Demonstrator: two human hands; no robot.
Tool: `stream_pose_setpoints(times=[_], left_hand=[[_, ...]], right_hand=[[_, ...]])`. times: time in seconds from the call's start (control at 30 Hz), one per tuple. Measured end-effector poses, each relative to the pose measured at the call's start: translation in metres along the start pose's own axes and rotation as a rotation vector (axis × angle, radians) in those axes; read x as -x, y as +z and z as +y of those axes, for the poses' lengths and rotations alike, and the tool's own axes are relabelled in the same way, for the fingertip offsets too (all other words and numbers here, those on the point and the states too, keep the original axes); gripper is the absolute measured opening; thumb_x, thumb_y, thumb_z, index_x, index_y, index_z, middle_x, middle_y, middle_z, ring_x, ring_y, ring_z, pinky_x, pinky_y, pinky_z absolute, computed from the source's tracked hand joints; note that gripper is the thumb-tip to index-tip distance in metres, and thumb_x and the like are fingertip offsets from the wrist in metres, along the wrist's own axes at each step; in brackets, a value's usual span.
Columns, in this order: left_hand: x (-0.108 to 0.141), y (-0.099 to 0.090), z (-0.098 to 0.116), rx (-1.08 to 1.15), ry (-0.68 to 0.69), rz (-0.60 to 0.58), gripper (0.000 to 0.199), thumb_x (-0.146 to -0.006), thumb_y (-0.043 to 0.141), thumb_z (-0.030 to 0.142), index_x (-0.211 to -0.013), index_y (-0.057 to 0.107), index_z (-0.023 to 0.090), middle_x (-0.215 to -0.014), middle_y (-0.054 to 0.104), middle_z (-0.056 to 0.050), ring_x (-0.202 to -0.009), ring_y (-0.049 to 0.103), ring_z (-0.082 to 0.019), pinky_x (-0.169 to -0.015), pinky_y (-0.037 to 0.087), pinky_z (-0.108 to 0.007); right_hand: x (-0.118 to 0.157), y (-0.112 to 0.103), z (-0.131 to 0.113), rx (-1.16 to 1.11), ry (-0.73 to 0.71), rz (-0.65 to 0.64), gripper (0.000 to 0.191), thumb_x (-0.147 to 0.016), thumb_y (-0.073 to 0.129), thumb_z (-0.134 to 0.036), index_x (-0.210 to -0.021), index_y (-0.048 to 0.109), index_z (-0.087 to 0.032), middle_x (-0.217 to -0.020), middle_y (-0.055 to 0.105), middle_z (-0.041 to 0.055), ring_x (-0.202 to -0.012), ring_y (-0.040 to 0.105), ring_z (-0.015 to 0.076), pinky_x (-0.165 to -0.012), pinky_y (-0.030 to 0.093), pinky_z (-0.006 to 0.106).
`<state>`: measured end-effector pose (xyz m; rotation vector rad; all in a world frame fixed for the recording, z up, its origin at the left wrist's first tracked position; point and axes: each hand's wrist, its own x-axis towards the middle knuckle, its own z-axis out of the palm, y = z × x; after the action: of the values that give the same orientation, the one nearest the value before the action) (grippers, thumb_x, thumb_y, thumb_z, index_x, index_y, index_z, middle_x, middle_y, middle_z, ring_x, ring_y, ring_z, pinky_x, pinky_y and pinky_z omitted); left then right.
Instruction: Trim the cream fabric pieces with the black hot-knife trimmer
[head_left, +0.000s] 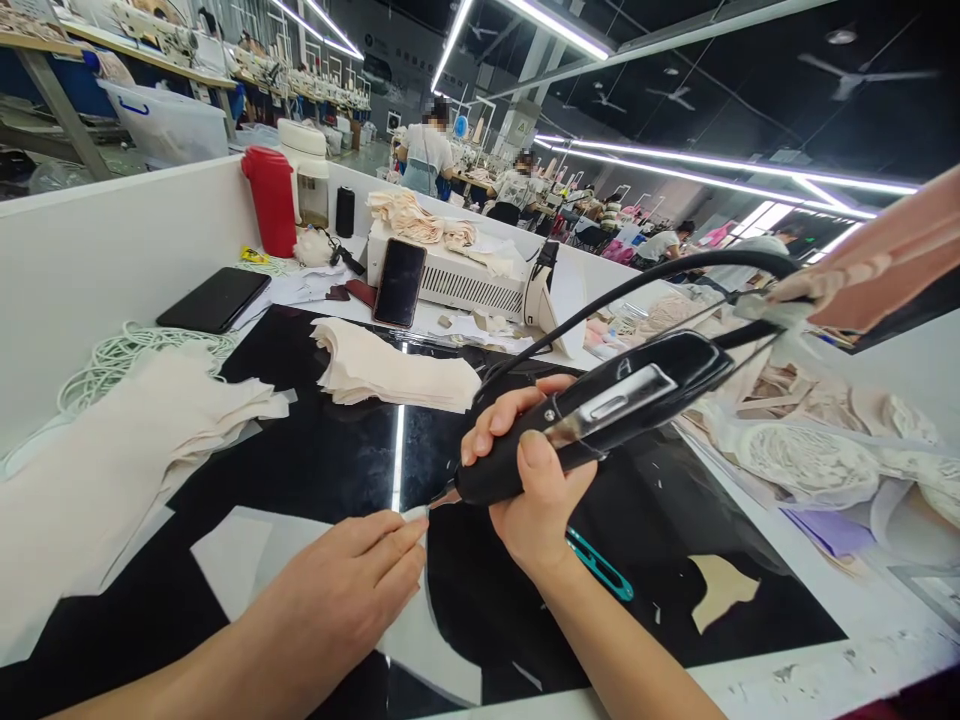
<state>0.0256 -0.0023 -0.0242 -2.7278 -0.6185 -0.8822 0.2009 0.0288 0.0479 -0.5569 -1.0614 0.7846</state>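
In my right hand (536, 470) is a thick black corded hand tool (607, 400), held at a slant with my fingers wrapped round it. Its narrow copper-coloured tip points down to the left and meets the edge of a white fabric piece (442, 650). My left hand (352, 570) is closed at the fingertips on that piece, right beside the tip; its thumb is hidden. The fabric spreads out on both sides under my left hand on a glossy black work surface (600, 640). Behind my right wrist lies a teal-handled tool (604, 570), partly covered.
Stacked cream fabric pieces (390, 370) lie ahead, and a larger pile (142, 440) at left. A phone (400, 283) leans on a white vented box (465, 285). The tool's cable (637, 280) arches overhead at right. Lace garments (810, 455) and a beige scrap (720, 590) lie rightward.
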Motion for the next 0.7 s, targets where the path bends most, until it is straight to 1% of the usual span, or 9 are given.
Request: stream_pose_setpoints(times=[0.2, 0.33, 0.47, 0.7], left_hand=[[0.0035, 0.0026, 0.0010, -0.011, 0.007, -0.002, 0.034, -0.106, 0.039, 0.000, -0.115, 0.069, 0.013, -0.116, 0.079, -0.004, -0.107, 0.071, -0.017, -0.105, 0.049, -0.032], [0.0040, 0.0046, 0.0019, -0.022, 0.018, 0.012, 0.031, -0.105, 0.041, -0.001, -0.113, 0.069, 0.011, -0.111, 0.079, -0.003, -0.105, 0.070, -0.018, -0.102, 0.049, -0.034], [0.0047, 0.0071, 0.0023, -0.003, -0.003, 0.038, 0.029, -0.105, 0.042, 0.000, -0.112, 0.068, 0.011, -0.115, 0.077, -0.004, -0.108, 0.069, -0.018, -0.100, 0.049, -0.034], [0.0046, 0.0078, 0.0016, 0.005, -0.033, 0.016, 0.029, -0.106, 0.042, 0.002, -0.113, 0.068, 0.012, -0.113, 0.078, -0.002, -0.104, 0.069, -0.018, -0.096, 0.050, -0.034]], right_hand=[[-0.0002, 0.0004, -0.0014, -0.006, -0.004, 0.004, 0.034, -0.087, 0.082, -0.034, -0.113, 0.060, -0.030, -0.080, 0.063, -0.0059, -0.060, 0.062, 0.0114, -0.052, 0.056, 0.026], [0.0009, 0.0006, 0.0004, -0.009, -0.005, -0.016, 0.031, -0.089, 0.080, -0.031, -0.114, 0.061, -0.029, -0.081, 0.064, -0.0059, -0.061, 0.062, 0.0105, -0.053, 0.056, 0.025], [0.0024, 0.0012, 0.0017, 0.005, -0.017, -0.016, 0.028, -0.092, 0.078, -0.027, -0.115, 0.062, -0.029, -0.081, 0.064, -0.0060, -0.062, 0.063, 0.0100, -0.053, 0.055, 0.024], [0.0020, 0.0041, 0.0032, -0.022, -0.030, -0.020, 0.030, -0.090, 0.081, -0.030, -0.114, 0.063, -0.029, -0.082, 0.065, -0.0060, -0.063, 0.064, 0.0095, -0.054, 0.057, 0.023]])
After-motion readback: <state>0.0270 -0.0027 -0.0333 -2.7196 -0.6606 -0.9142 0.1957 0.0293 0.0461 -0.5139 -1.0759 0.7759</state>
